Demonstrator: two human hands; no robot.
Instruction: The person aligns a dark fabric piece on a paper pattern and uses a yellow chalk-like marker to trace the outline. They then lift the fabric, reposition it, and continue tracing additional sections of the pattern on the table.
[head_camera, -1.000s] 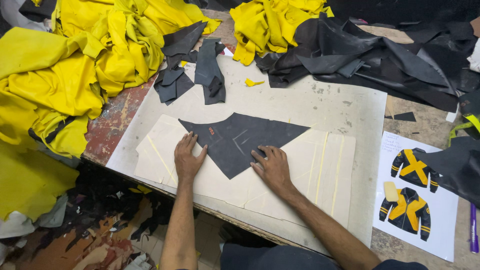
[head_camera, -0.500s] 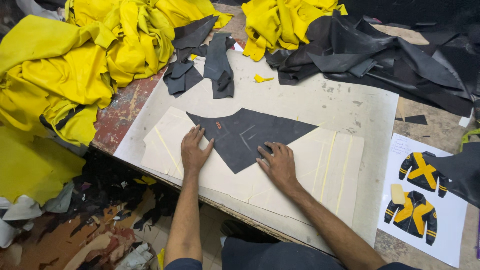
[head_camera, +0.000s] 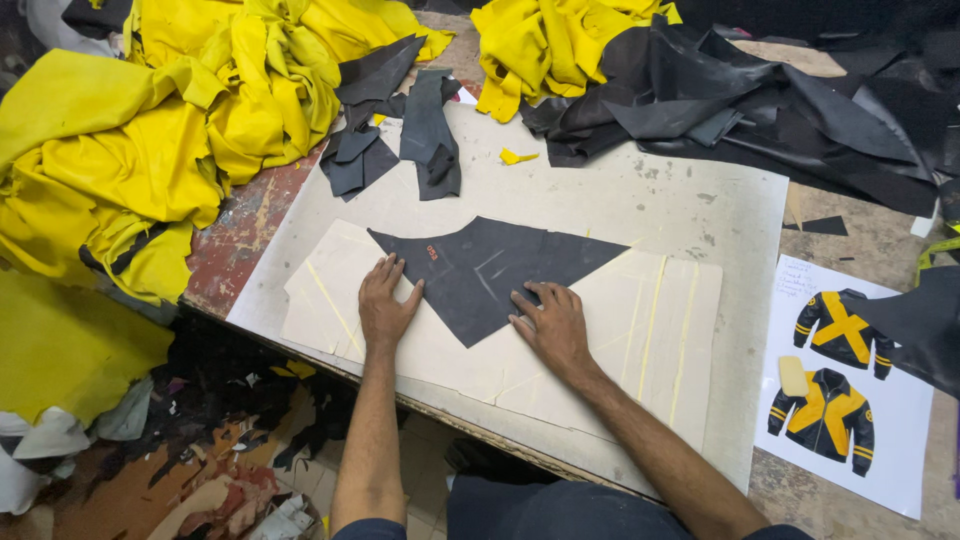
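A dark, roughly triangular cut piece (head_camera: 490, 270) lies flat on a cream sheet (head_camera: 640, 330) marked with yellow lines, on a pale grey board (head_camera: 680, 200). My left hand (head_camera: 384, 302) rests palm down at the piece's left edge, fingers spread, partly on the cream sheet. My right hand (head_camera: 552, 322) presses flat on the piece's lower right part, fingers spread. Neither hand holds anything.
Heaps of yellow material (head_camera: 130, 150) fill the left and back, black material (head_camera: 760, 100) the back right. Small dark cut pieces (head_camera: 400, 130) and a yellow scrap (head_camera: 516, 156) lie behind the board. A printed sheet with two black-and-yellow jacket drawings (head_camera: 840, 380) lies at right. Scraps cover the floor (head_camera: 200, 440).
Both hands stay flat on the dark piece; the left hand has slid slightly along its left edge. The view has shifted a little.
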